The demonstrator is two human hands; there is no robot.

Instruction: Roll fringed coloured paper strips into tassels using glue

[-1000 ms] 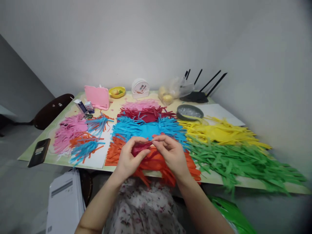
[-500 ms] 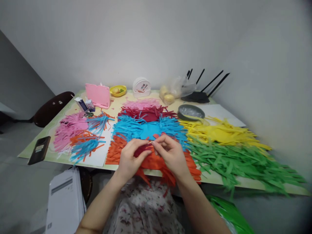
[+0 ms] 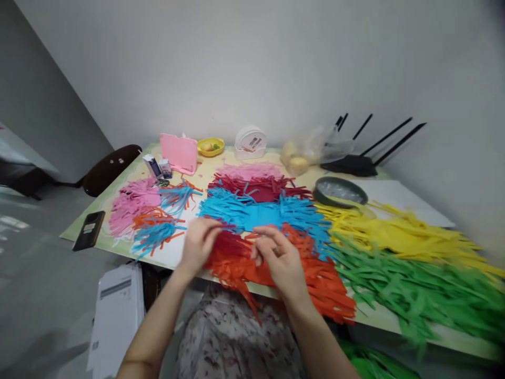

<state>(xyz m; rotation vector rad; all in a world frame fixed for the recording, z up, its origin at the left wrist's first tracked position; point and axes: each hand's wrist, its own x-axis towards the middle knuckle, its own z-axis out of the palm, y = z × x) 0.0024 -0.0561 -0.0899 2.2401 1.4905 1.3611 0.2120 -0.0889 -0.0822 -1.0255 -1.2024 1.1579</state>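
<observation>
Over a sheet of orange fringed paper [image 3: 319, 268] at the table's near edge, both of my hands are raised and apart. My left hand [image 3: 198, 245] is closed in a pinch at the left end of a dark red fringed piece of paper [image 3: 229, 248], blurred by motion. My right hand [image 3: 278, 258] is loosely curled at the right of that piece; anything between its fingertips is too small to make out. Behind the hands lies blue fringed paper [image 3: 263, 215], then a crimson fringed sheet [image 3: 265, 192] and a pink fringed sheet [image 3: 250, 171].
Yellow fringe [image 3: 402, 231] and green fringe [image 3: 426, 284] spread rightward, the green hanging over the edge. Leftward lie pink fringe [image 3: 136, 202], blue-orange tassels [image 3: 155, 234] and a phone [image 3: 89, 230]. Farther back stand a pink tablet case [image 3: 179, 152], a dark pan [image 3: 340, 191] and a black router [image 3: 351, 165].
My hands have moved apart from where they met, the left one going left. The head view has turned left, so the table appears shifted to the right.
</observation>
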